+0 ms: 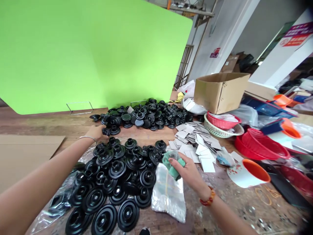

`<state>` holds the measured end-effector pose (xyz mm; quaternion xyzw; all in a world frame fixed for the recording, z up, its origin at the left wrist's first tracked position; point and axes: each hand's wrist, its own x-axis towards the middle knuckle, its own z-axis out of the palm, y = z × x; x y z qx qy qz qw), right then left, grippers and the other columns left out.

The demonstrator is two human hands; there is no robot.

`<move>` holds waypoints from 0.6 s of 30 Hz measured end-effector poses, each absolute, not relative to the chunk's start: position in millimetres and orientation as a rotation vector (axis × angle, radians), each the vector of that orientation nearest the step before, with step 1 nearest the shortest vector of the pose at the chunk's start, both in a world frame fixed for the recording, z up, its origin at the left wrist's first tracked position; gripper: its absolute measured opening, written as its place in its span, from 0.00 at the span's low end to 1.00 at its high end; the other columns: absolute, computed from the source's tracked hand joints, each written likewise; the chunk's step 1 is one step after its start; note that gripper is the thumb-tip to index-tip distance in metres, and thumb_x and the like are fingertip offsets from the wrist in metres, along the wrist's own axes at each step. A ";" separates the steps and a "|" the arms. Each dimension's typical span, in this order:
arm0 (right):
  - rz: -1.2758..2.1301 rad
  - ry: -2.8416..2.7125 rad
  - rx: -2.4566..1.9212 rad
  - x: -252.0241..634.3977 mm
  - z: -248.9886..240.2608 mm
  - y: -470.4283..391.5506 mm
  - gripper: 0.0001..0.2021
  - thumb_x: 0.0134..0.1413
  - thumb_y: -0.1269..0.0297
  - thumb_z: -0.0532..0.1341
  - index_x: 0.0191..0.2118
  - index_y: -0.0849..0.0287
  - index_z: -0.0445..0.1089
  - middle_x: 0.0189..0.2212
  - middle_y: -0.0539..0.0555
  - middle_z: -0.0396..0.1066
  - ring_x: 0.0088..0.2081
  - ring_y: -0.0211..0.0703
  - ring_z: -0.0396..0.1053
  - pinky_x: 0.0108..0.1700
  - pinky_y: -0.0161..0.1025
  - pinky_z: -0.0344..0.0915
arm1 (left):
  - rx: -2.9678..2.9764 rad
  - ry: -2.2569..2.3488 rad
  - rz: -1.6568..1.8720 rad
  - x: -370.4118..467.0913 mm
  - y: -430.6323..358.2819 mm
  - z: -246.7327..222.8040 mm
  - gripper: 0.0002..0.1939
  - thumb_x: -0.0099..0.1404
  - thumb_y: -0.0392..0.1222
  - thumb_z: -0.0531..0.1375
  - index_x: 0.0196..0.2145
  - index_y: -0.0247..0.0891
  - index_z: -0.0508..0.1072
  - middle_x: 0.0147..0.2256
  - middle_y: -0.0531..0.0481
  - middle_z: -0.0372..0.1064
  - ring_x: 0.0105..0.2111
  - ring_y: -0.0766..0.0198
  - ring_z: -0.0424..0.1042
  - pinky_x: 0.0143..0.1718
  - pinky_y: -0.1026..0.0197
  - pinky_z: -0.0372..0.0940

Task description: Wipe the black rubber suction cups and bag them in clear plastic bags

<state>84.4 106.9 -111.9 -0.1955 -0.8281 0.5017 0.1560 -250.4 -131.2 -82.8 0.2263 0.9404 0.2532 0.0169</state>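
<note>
My left hand (96,132) reaches to the near left side of the rear pile, its fingers closed on a small black round part (106,131). In my right hand (186,169) is a crumpled green cloth (174,163), gripped above a stack of clear plastic bags (168,192). Between my arms lies a heap of black round bases (117,169), disc-shaped with raised centres, several overlapping. Behind it sits the second pile of smaller black round parts (160,115).
White square cards (195,142) lie scattered right of the piles. Beyond them are a cardboard box (221,93), red baskets (260,147) and a white-and-orange cylinder (248,173). A large green panel (95,55) stands behind; a flat cardboard sheet (26,160) lies left.
</note>
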 end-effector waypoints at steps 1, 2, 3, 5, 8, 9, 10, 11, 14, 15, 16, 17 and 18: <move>1.459 -2.349 -0.562 84.0 -110.3 107.2 0.15 0.56 0.51 0.59 0.31 0.59 0.68 0.23 0.48 0.62 0.26 0.37 0.59 0.28 0.33 0.58 | 0.675 2.907 0.824 -253.0 -132.7 -88.1 0.17 0.65 0.44 0.59 0.50 0.36 0.69 0.50 0.44 0.68 0.46 0.53 0.71 0.45 0.47 0.68; 1.482 -2.320 -0.564 84.0 -108.6 107.3 0.15 0.56 0.52 0.59 0.31 0.59 0.68 0.23 0.48 0.62 0.26 0.37 0.59 0.27 0.33 0.58 | 0.644 2.892 0.868 -253.5 -133.9 -92.4 0.17 0.65 0.44 0.59 0.50 0.35 0.69 0.50 0.45 0.68 0.46 0.53 0.71 0.45 0.47 0.68; 1.503 -2.291 -0.564 84.2 -106.7 107.1 0.14 0.55 0.52 0.59 0.31 0.59 0.68 0.23 0.48 0.62 0.26 0.37 0.59 0.27 0.33 0.58 | 0.610 2.879 0.917 -252.6 -134.9 -95.2 0.17 0.65 0.44 0.59 0.50 0.35 0.69 0.50 0.45 0.68 0.46 0.53 0.71 0.45 0.47 0.68; 1.538 -2.243 -0.568 85.2 -102.8 106.2 0.14 0.54 0.52 0.60 0.30 0.59 0.68 0.22 0.48 0.62 0.25 0.37 0.59 0.26 0.32 0.58 | 0.528 2.853 1.025 -249.3 -136.5 -96.7 0.16 0.65 0.43 0.60 0.49 0.35 0.69 0.50 0.44 0.68 0.47 0.53 0.70 0.46 0.46 0.68; 1.575 -2.184 -0.585 85.9 -98.3 103.5 0.13 0.54 0.52 0.61 0.32 0.59 0.69 0.23 0.48 0.63 0.24 0.37 0.59 0.24 0.32 0.58 | 0.374 2.799 1.224 -245.0 -137.5 -92.3 0.15 0.64 0.41 0.60 0.49 0.36 0.70 0.51 0.44 0.67 0.48 0.53 0.69 0.47 0.46 0.67; 1.579 -2.166 -0.584 85.3 -97.5 102.0 0.13 0.54 0.52 0.61 0.33 0.59 0.69 0.23 0.49 0.64 0.24 0.37 0.59 0.24 0.32 0.58 | 0.322 2.768 1.296 -244.0 -137.2 -90.7 0.15 0.64 0.41 0.61 0.49 0.37 0.70 0.52 0.44 0.66 0.48 0.54 0.69 0.46 0.47 0.67; 1.582 -2.153 -0.575 84.1 -97.1 100.1 0.13 0.54 0.52 0.61 0.34 0.59 0.69 0.23 0.49 0.64 0.24 0.37 0.60 0.24 0.32 0.59 | 0.271 2.726 1.365 -243.0 -136.6 -89.6 0.15 0.64 0.40 0.61 0.49 0.37 0.69 0.51 0.44 0.67 0.47 0.54 0.69 0.46 0.47 0.68; 1.580 -2.145 -0.557 82.3 -96.8 97.8 0.13 0.54 0.52 0.61 0.35 0.59 0.69 0.24 0.49 0.64 0.25 0.37 0.60 0.24 0.32 0.59 | 0.224 2.673 1.429 -242.3 -135.6 -89.2 0.15 0.64 0.40 0.60 0.49 0.37 0.69 0.51 0.44 0.67 0.46 0.55 0.70 0.45 0.48 0.69; 1.560 -2.163 -0.482 75.6 -95.1 87.8 0.13 0.55 0.53 0.61 0.33 0.59 0.68 0.24 0.48 0.63 0.26 0.37 0.59 0.26 0.33 0.59 | 0.113 2.465 1.580 -241.6 -131.2 -91.3 0.15 0.66 0.42 0.59 0.50 0.36 0.69 0.48 0.44 0.69 0.42 0.58 0.72 0.41 0.50 0.70; 1.548 -2.176 -0.453 73.7 -93.8 83.9 0.13 0.55 0.53 0.61 0.32 0.59 0.68 0.24 0.48 0.63 0.26 0.37 0.59 0.27 0.33 0.59 | 0.089 2.396 1.620 -242.1 -129.8 -92.5 0.16 0.66 0.42 0.59 0.50 0.35 0.69 0.47 0.44 0.69 0.41 0.58 0.73 0.40 0.51 0.71; 1.534 -2.191 -0.423 72.4 -92.1 80.1 0.13 0.55 0.54 0.61 0.32 0.59 0.68 0.24 0.48 0.63 0.27 0.37 0.60 0.29 0.33 0.60 | 0.071 2.337 1.657 -243.1 -128.9 -93.4 0.16 0.66 0.43 0.59 0.50 0.36 0.69 0.48 0.44 0.69 0.42 0.58 0.73 0.40 0.51 0.71; 1.520 -2.209 -0.396 71.8 -90.1 76.6 0.12 0.56 0.54 0.61 0.32 0.59 0.68 0.25 0.49 0.63 0.28 0.37 0.60 0.30 0.33 0.60 | 0.059 2.286 1.692 -244.2 -128.5 -94.0 0.16 0.66 0.43 0.59 0.50 0.36 0.68 0.48 0.44 0.69 0.42 0.58 0.72 0.41 0.50 0.71; 1.508 -2.227 -0.370 71.8 -88.0 73.6 0.12 0.56 0.55 0.60 0.32 0.59 0.68 0.26 0.49 0.64 0.29 0.38 0.61 0.30 0.33 0.60 | 0.052 2.244 1.721 -245.3 -128.8 -94.2 0.16 0.66 0.43 0.59 0.51 0.36 0.68 0.49 0.44 0.69 0.43 0.57 0.72 0.41 0.50 0.70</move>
